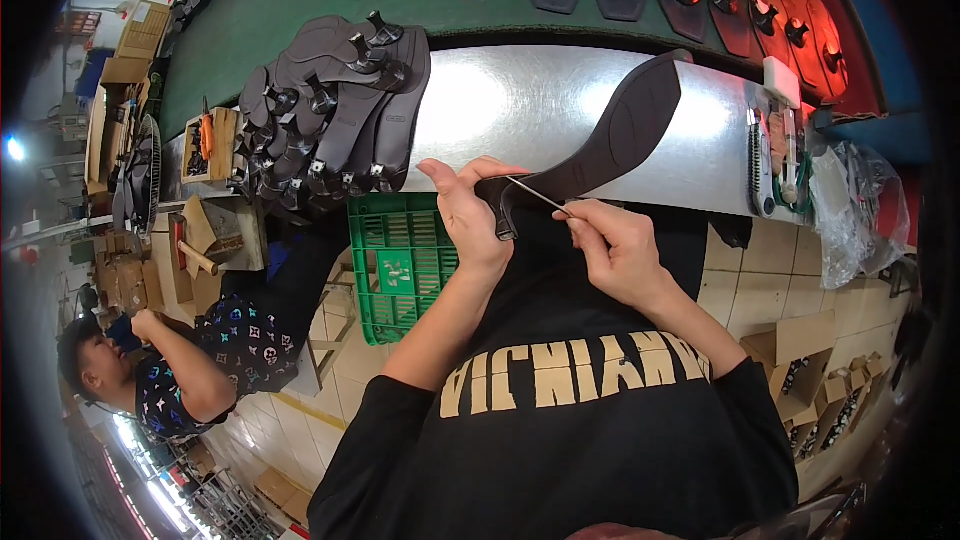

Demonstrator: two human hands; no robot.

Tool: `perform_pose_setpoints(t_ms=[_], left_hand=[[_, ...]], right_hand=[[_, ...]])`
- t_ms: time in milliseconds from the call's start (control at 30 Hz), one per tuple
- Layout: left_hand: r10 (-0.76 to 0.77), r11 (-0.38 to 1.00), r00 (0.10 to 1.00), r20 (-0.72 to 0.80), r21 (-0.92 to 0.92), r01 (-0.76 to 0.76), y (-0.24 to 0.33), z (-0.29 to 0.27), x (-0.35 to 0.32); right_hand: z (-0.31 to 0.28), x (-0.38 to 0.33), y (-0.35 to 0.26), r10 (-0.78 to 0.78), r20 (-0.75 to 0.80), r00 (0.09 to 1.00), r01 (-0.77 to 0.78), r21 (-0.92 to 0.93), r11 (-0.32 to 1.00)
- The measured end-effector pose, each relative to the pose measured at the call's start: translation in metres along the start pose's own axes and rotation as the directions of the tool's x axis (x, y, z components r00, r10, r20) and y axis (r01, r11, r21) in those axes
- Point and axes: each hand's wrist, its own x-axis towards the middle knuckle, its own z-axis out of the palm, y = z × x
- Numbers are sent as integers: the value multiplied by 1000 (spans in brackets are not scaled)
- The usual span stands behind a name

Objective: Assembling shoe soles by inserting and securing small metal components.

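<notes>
Sole in one hand, thin tool in the other.
Your left hand clamped the dark shoe sole near its heel; your right hand pinched a thin metal rod, fingers together.

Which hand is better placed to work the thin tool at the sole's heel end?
Right, probably. The right hand pinches the thin tool, tip at the heel end of the dark sole. The left hand grips that heel end.
</notes>
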Motion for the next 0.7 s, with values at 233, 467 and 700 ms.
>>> perform_pose_setpoints(t_ms=[233, 467, 700], left_hand=[[-286, 935, 957, -38, -229, 271, -9, 1, 12], [-584, 547, 776, 240, -590, 594, -13, 6, 17], [-434, 582, 860, 267, -645, 495, -11, -21, 37]], right_hand=[[14, 5, -8, -207, -57, 977, 196, -152, 969], [7, 9, 4, -89, -132, 987, 52, -264, 963], [34, 10, -18, -319, 105, 942, 324, -42, 945]])
